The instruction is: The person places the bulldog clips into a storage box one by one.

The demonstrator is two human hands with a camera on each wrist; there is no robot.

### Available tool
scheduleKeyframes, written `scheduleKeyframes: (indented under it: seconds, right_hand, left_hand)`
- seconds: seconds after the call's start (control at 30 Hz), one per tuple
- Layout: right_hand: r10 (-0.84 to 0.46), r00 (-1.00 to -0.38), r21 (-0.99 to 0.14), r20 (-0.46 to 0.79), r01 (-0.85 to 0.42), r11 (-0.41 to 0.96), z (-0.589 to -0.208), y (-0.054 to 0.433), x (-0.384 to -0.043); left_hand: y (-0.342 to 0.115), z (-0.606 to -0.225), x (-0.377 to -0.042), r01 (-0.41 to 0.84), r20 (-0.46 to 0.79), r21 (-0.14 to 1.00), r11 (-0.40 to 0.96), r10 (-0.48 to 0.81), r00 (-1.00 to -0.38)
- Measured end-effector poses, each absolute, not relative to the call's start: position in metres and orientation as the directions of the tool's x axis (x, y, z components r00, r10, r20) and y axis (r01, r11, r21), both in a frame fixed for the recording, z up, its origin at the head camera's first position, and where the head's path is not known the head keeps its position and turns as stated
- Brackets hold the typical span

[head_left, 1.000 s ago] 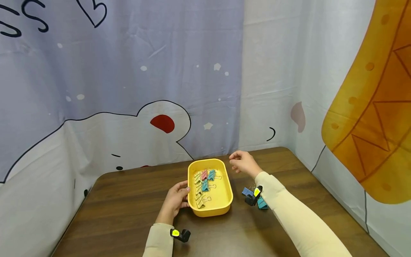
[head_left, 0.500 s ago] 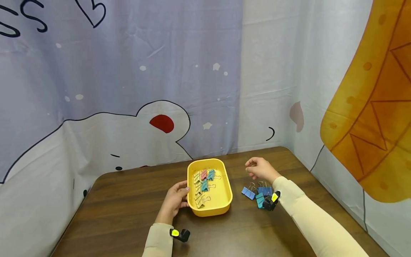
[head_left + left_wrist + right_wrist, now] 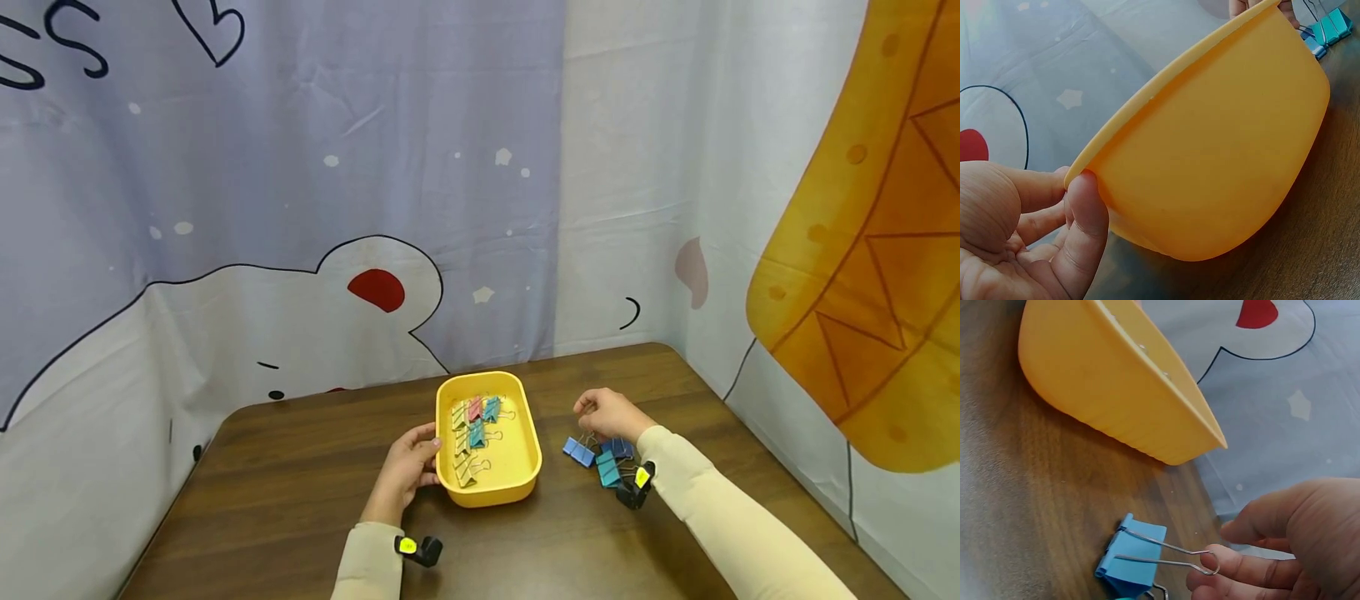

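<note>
My left hand (image 3: 409, 467) pinches the left rim of a yellow plastic tray (image 3: 516, 460), with thumb and finger on either side of the rim in the left wrist view. Inside the tray lie several yellow binder clips (image 3: 465, 472), a pink one (image 3: 476, 408) and two blue-teal ones (image 3: 477, 433). To the right of the tray my right hand (image 3: 611, 414) hovers over a small group of clips. In the right wrist view its fingertips meet the wire handle of a blue binder clip (image 3: 1135, 553), the thumb standing apart from them.
Beside that blue clip lie a teal binder clip (image 3: 608, 469) and a dark blue binder clip (image 3: 619, 448), partly covered by the right hand and wrist camera. All stand on a brown wooden table (image 3: 300, 483). A printed curtain (image 3: 480, 167) hangs behind the table's far edge.
My right hand has moved from beside the tray to the right, then down to the loose clips. The left hand keeps its hold on the tray.
</note>
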State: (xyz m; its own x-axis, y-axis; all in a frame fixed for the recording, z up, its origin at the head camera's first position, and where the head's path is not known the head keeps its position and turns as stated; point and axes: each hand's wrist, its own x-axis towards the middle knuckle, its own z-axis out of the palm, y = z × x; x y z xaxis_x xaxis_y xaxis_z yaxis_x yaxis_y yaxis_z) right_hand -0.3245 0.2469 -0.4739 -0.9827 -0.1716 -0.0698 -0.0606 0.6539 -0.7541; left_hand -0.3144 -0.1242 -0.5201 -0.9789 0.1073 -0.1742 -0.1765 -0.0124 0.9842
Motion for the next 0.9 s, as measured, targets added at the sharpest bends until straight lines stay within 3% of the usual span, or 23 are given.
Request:
scheduleKeyframes:
  seconds: [0.43,0.9]
  right_hand:
    - [-0.152,-0.983,-0.799,-0.107,-0.006,0.601,-0.4811,0.2449,-0.3201]
    - [-0.166,-0.985,-0.83,-0.037,-0.062,0.554,-0.4723,0.2442,-0.325]
  left_hand:
    - [-0.1239,-0.5196,-0.3144,-0.187,-0.187,0.982,0.005,0.103,-0.977]
    - [-0.125,-0.5206,-0.3144,-0.188,-0.187,0.982,0.001,0.106,-0.977]
